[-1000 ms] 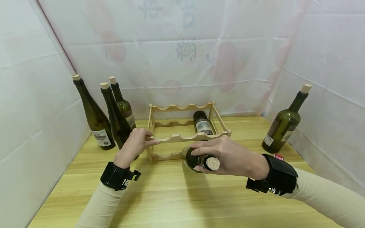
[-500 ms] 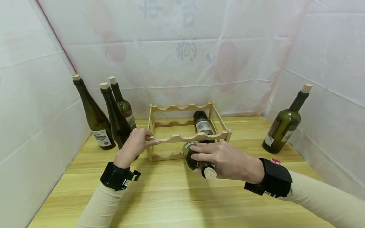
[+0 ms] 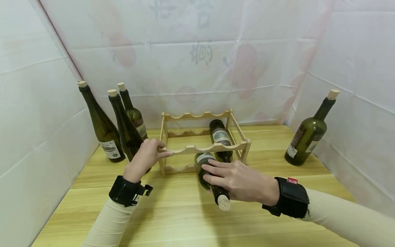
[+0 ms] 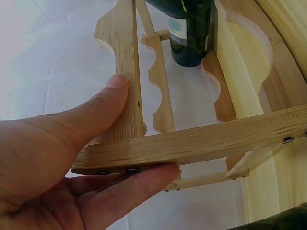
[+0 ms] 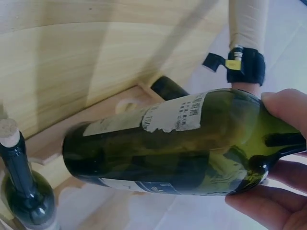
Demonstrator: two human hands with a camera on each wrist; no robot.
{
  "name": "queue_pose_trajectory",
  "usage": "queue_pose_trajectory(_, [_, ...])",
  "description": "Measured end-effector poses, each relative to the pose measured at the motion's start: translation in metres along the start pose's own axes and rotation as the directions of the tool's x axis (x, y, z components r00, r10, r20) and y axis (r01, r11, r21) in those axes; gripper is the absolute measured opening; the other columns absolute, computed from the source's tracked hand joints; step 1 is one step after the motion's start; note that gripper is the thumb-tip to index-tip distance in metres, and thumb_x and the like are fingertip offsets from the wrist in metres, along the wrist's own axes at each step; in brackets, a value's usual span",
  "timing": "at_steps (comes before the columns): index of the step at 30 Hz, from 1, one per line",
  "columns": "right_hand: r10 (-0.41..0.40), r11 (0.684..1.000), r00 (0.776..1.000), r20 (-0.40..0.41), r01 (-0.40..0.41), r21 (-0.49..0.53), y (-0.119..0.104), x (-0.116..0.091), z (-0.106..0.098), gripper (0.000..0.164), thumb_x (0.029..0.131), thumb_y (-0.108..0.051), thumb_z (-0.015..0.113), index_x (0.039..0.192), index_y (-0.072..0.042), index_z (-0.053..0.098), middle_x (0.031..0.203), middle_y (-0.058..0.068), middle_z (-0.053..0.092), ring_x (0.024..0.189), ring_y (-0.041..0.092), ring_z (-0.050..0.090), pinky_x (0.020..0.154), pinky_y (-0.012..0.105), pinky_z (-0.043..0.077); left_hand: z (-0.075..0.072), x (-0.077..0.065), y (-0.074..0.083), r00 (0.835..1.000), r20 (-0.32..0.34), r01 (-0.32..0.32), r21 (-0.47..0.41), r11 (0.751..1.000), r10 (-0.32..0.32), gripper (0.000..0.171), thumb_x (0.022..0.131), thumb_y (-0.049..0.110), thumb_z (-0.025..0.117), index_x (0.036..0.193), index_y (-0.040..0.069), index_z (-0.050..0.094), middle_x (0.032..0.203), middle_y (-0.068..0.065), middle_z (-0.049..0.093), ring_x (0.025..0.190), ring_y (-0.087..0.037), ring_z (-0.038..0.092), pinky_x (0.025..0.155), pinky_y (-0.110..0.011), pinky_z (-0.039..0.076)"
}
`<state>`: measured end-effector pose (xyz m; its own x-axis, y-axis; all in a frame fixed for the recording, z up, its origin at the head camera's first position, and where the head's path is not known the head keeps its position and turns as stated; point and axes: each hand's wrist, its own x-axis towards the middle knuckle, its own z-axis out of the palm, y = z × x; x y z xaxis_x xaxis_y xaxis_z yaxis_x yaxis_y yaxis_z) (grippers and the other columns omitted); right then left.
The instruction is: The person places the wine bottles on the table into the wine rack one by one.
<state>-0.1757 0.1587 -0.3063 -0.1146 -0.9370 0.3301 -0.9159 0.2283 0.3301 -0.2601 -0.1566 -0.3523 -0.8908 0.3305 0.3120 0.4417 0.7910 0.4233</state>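
My left hand (image 3: 145, 157) pinches the front left corner of a light wooden wine rack (image 3: 189, 150); in the left wrist view, the thumb lies on the top rail and fingers sit beneath. My right hand (image 3: 243, 180) grips a green wine bottle (image 3: 202, 169) around its neck and shoulder. This bottle leans, its corked end low toward me and its base at the rack's front, just under the upper rail. The right wrist view shows its torn white label (image 5: 175, 115). Beside it, another wine bottle (image 3: 220, 136) lies in the rack's right-hand slot, neck forward.
Three corked bottles stand left of the rack: a tall one (image 3: 100, 125), a dark one (image 3: 123, 125) nearest the left hand, and one behind (image 3: 135, 118). Another corked bottle (image 3: 307, 135) stands at the right. White cloth walls (image 3: 172, 68) enclose the wooden table (image 3: 172, 212).
My right hand has tilted the bottle over, bringing its cork down toward me and its base toward the rack. The wrist has moved slightly left. My left hand has stayed on the rack's corner.
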Motion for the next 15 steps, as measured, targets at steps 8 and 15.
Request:
queue_pose_trajectory(8, [-0.014,0.998,0.999,-0.05,0.011,-0.055,-0.001,0.002,0.014,0.056,0.063,0.005,0.069,0.118,-0.006,0.065,0.125,0.017,0.06,0.114,0.032,0.056,0.058,0.03,0.054,-0.003,0.001,0.001,1.0,-0.016,0.0,0.018,1.0,0.0,0.015,0.082,0.028,0.074,0.073,0.017,0.07,0.071,0.002,0.066,0.052,-0.008,0.053,0.05,-0.027,0.045])
queue_pose_trajectory(15, [-0.005,0.995,1.0,0.031,0.008,-0.101,0.0,0.002,0.025,0.048,0.074,-0.003,0.071,0.121,-0.007,0.064,0.128,0.018,0.058,0.118,0.033,0.053,0.065,0.031,0.056,0.0,0.001,0.0,1.0,0.007,0.014,0.003,1.0,-0.014,0.016,0.082,0.028,0.074,0.073,0.016,0.07,0.07,0.003,0.065,0.054,-0.008,0.054,0.051,-0.027,0.045])
